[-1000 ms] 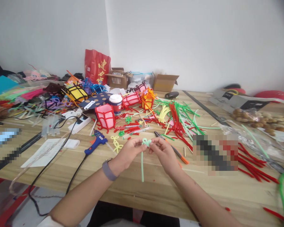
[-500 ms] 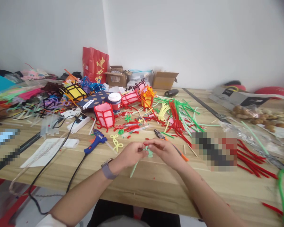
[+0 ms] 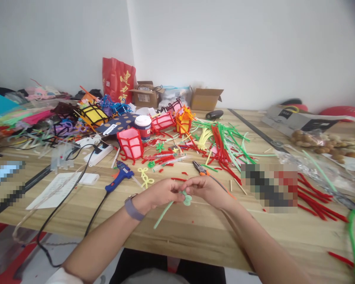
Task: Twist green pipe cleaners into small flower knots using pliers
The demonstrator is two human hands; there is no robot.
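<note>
The left hand point(image 3: 165, 192) and right hand point(image 3: 203, 191) met over the bench point(image 3: 213, 240), both pinching the pale green fuzzy stick point(image 3: 187, 201) between them. Its curly loops stuck out just under the pinch, near 5 o'clock. Its long, straight tail pointed a little past 7 o'clock, nearer the left hand.

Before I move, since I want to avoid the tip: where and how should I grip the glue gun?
I'd grip the glue gun by its blue handle, from the near side, probably with the left hand once free of the green pipe cleaner. The gun lies on its side, handle slanting toward the near left with the cord at its end, while the tip points away.
</note>
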